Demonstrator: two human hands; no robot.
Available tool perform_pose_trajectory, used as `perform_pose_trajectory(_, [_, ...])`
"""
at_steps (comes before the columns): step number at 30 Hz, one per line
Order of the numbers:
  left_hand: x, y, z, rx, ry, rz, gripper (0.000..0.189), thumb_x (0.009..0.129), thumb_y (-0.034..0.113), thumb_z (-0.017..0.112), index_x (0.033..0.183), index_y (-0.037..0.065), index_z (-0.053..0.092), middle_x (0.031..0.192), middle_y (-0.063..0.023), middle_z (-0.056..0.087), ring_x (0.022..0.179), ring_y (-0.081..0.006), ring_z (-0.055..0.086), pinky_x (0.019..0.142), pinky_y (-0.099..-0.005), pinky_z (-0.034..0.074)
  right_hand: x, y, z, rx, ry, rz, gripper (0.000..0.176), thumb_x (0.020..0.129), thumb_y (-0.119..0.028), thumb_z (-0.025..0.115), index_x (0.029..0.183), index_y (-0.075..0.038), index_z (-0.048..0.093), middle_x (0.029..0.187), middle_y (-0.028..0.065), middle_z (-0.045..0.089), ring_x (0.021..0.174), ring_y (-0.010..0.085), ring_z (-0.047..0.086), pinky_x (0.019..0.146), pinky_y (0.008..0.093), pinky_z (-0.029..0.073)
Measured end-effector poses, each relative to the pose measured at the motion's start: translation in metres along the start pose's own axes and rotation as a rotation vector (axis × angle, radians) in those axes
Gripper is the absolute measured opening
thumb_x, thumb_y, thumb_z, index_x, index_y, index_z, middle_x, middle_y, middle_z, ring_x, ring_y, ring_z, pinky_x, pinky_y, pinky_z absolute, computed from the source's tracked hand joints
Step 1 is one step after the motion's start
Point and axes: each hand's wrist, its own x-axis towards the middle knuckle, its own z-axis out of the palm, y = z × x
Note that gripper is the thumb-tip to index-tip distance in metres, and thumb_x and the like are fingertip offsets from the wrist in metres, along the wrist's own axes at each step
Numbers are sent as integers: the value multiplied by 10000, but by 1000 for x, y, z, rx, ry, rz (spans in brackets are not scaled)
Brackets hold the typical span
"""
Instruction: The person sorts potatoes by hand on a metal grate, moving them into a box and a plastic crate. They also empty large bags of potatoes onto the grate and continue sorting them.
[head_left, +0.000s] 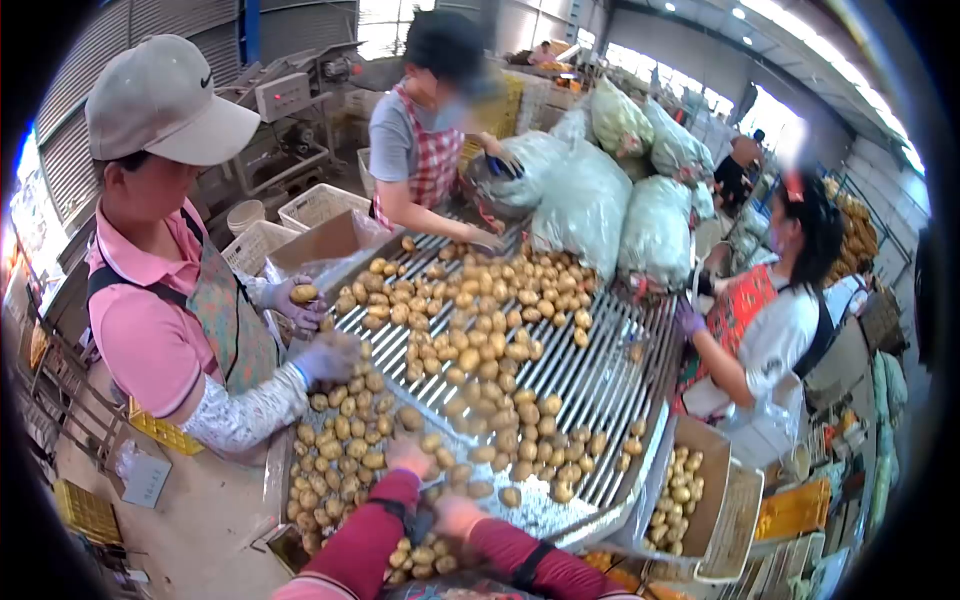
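Note:
Two maroon sleeves reach in from the bottom edge over a heap of potatoes. My left hand (408,456) is at the near end of the metal table, among potatoes (347,428) and touching or just above them; its fingers are smeared by motion. Lower and to the right, my right hand (458,516) is by the table's near edge, close to a pile of potatoes (425,556) below. Its fingers are blurred too, and whether it holds one is hidden. More potatoes spread over the roller bars (590,400) beyond my hands.
A co-worker in a pink shirt (150,340) stands left, a gloved hand holding a potato (303,293). Other co-workers stand at the far side and right. Full plastic sacks (585,210) sit behind the rollers. A cardboard box (712,450) of potatoes stands at right.

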Motion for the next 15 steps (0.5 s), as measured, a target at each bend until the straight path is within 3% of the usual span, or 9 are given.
perform_pose_trajectory(1, [7, -16, -2, -237, -102, -8, 763, 685, 571, 779, 1323, 185, 613, 1360, -248, 536, 1252, -381, 543, 1002, -457, 486, 0, 21, 13, 104, 95, -100, 556, 783, -345, 684, 1314, -198, 608, 1185, 286, 618, 997, 431, 652, 862, 467, 544])
perform_pose_trajectory(3, [19, -29, 4, -289, 18, 11, 791, 704, 567, 796, 1308, 88, 621, 1367, -252, 528, 1225, -393, 555, 1036, -437, 467, -28, 45, 27, 445, 335, -17, 538, 815, -359, 703, 1286, -116, 613, 1137, 212, 659, 1025, 355, 651, 898, 418, 529])
perform_pose_trajectory(5, [12, -30, -5, -440, 151, 69, 790, 702, 546, 813, 1290, 50, 630, 1349, -255, 552, 1211, -384, 564, 1041, -424, 462, -81, 79, 35, 1257, 457, 177, 451, 875, -347, 677, 1240, -88, 621, 1129, 154, 662, 1008, 277, 648, 868, 376, 536])
perform_pose_trajectory(7, [-15, -16, -34, -464, 128, 18, 697, 701, 518, 820, 1185, 35, 687, 1166, -218, 658, 1134, -377, 605, 986, -423, 482, -158, 129, 33, 1821, 728, 200, 378, 934, -336, 651, 1194, -61, 628, 1120, 96, 665, 991, 200, 646, 838, 333, 542])
perform_pose_trajectory(8, [-30, -21, -36, -469, 133, 106, 691, 694, 528, 819, 1168, 40, 694, 1162, -210, 662, 1118, -376, 613, 974, -423, 486, -202, 150, 15, 1879, 824, 59, 454, 939, -420, 635, 1241, -83, 591, 1083, 65, 658, 958, 160, 640, 789, 292, 548])
perform_pose_trajectory(9, [-38, -24, -38, -477, 151, 201, 686, 688, 537, 818, 1151, 45, 701, 1158, -202, 666, 1102, -375, 620, 963, -423, 491, -240, 181, 7, 1916, 1001, 18, 476, 947, -416, 619, 1271, -73, 555, 1123, 84, 634, 998, 182, 624, 821, 320, 540])
perform_pose_trajectory(11, [-57, -27, -51, -490, 7, 186, 673, 685, 539, 817, 1146, 63, 706, 1168, -196, 665, 1101, -372, 621, 962, -419, 490, -313, 250, 4, 1931, 1416, 63, 522, 963, -408, 586, 1331, -52, 484, 1203, 120, 585, 1078, 225, 594, 885, 376, 523])
perform_pose_trajectory(13, [-49, -44, -33, -508, -147, 149, 644, 698, 526, 818, 1155, 85, 712, 1155, -183, 675, 1134, -350, 616, 979, -409, 484, -369, 318, 16, 1925, 1818, 285, 571, 980, -400, 553, 1391, -30, 413, 1284, 157, 536, 1158, 268, 563, 948, 431, 507])
perform_pose_trajectory(15, [-41, -31, -56, -379, -24, 108, 673, 713, 525, 813, 1198, 74, 692, 1243, -178, 643, 1167, -346, 606, 1003, -413, 473, -395, 343, 26, 1885, 2027, 543, 621, 996, -392, 520, 1451, -9, 341, 1364, 193, 487, 1239, 312, 533, 1012, 487, 490])
